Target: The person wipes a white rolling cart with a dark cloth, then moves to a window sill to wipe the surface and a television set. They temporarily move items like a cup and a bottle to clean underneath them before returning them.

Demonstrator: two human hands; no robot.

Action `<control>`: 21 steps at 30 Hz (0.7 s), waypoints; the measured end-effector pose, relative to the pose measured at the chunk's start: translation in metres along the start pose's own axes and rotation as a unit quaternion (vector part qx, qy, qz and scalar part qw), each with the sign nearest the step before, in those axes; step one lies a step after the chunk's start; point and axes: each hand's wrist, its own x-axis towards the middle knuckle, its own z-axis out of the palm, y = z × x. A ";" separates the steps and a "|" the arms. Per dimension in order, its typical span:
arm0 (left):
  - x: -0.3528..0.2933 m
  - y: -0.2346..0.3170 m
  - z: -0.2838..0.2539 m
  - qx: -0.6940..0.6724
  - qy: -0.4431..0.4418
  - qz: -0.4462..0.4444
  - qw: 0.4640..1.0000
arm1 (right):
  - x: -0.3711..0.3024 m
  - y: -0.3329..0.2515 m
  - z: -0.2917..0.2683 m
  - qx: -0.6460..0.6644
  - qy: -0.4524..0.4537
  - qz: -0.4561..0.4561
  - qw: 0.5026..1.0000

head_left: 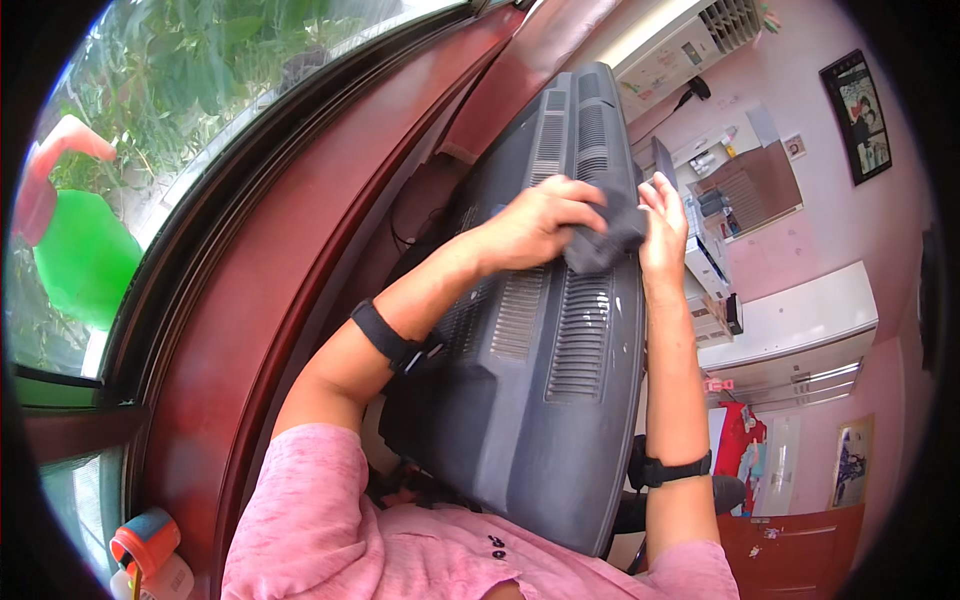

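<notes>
A large dark grey box-shaped television (pixel 520 410) with vent slots along its top and back stands in front of me. My left hand (pixel 545 222) is closed on a dark grey cloth (pixel 607 238), bunched up and pressed to the vented top of the television. The cloth is slightly blurred. At the television's front edge, my right hand (pixel 663 235) lies beside the cloth with its fingers stretched out and slightly bent. Its thumb is close to the cloth; whether it touches the cloth, I cannot tell.
A reddish-brown window frame (pixel 235 330) runs along my left. Beside the glass are a green bottle with a pink top (pixel 88 262) and an orange container (pixel 145 541). Cables (pixel 400 235) hang behind the television. Right, a white cabinet (pixel 790 320) and a framed picture (pixel 858 115) show.
</notes>
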 end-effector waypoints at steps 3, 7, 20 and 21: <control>-0.001 0.027 -0.007 -0.023 -0.018 -0.026 0.999 | 0.003 0.000 0.001 -0.024 0.002 0.013 1.000; -0.027 0.060 -0.032 0.044 -0.029 -0.078 0.996 | 0.004 -0.001 0.002 -0.055 -0.006 0.009 0.998; -0.049 0.081 -0.039 0.053 -0.095 -0.170 0.979 | 0.007 0.000 -0.003 -0.121 -0.022 0.000 0.992; -0.047 0.082 -0.036 0.038 -0.075 -0.121 0.989 | 0.007 0.001 -0.003 -0.118 -0.023 0.004 0.993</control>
